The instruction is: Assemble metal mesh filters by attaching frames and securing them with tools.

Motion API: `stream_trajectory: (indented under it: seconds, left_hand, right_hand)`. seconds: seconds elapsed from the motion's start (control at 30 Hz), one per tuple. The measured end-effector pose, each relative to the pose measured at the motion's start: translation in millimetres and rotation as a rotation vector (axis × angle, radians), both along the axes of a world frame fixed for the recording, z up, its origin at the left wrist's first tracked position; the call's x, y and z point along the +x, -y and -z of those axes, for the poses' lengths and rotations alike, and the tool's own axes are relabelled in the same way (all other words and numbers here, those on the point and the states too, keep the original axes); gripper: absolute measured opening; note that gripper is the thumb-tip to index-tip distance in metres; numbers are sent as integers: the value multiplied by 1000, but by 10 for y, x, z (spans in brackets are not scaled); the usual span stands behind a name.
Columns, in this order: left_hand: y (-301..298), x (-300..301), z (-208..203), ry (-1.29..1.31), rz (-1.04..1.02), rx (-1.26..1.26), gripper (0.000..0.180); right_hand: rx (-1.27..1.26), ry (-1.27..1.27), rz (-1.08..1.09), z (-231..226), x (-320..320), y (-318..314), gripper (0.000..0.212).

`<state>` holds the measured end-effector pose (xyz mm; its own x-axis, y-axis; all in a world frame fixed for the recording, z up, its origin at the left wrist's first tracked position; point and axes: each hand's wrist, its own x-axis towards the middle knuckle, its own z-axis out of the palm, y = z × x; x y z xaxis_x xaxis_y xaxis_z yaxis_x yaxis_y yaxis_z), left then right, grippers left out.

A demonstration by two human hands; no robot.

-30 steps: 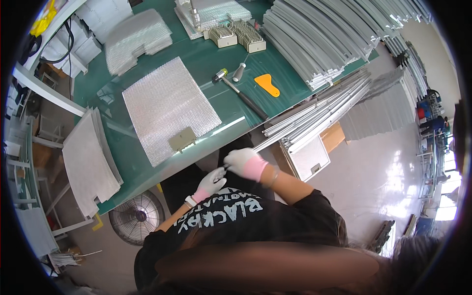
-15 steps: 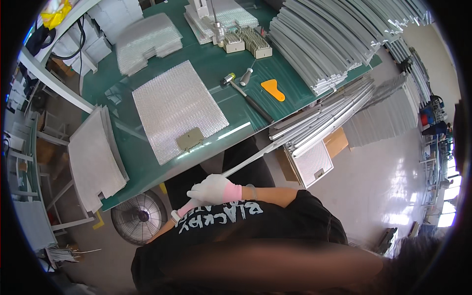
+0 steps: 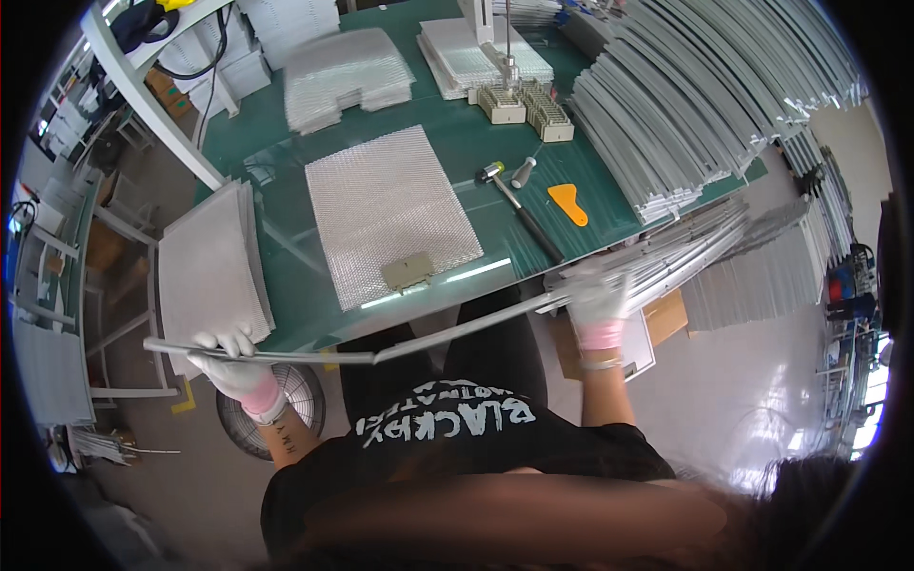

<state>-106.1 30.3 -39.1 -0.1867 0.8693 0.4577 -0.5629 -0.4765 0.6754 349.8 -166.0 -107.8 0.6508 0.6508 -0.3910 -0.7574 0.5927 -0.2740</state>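
In front of my body a long thin grey metal strip (image 3: 457, 330) stretches from side to side, with a bend or joint near its middle. My left hand (image 3: 233, 366), in a white and pink glove, is closed around its left part. Near the strip's right end is my right hand (image 3: 598, 297), also gloved; motion smears its fingers, so its grip does not show. Beyond the strip, a silver mesh sheet (image 3: 386, 205) lies on the green table (image 3: 286, 314). A small olive plate (image 3: 407, 272) rests on the sheet's near edge.
Right of the sheet lie a hammer (image 3: 524, 214), a screwdriver (image 3: 524, 172) and an orange scraper (image 3: 567, 205). Grey strips (image 3: 685, 105) are piled at the far right. Mesh stacks (image 3: 347, 71) sit at the back, and more sheets (image 3: 209, 266) at the left edge. A fan (image 3: 243, 428) stands below.
My hands were together in front of my body; now they are wide apart, left hand out to the left, right hand out to the right. The strip now spans between them.
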Motion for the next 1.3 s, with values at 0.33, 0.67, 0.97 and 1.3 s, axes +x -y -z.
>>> stream_trajectory:
  seconds: [0.33,0.67,0.97,1.3]
  left_hand:
    - [349,692,637,-458,307,-381,41]
    - [705,1077,794,-1243,-362,225,58]
    - [993,2035,1474,153,942,-900,34]
    - [-65,2718,1252,241,878,-776,10]
  right_hand:
    - [297,644,0,-1617,-125,-453,22]
    - [-40,478,-440,574,-283,-1714,18]
    - [-575,1533,-665,131,-905,-655,39]
    - [-155,918,-743,420,-998,-832,59]
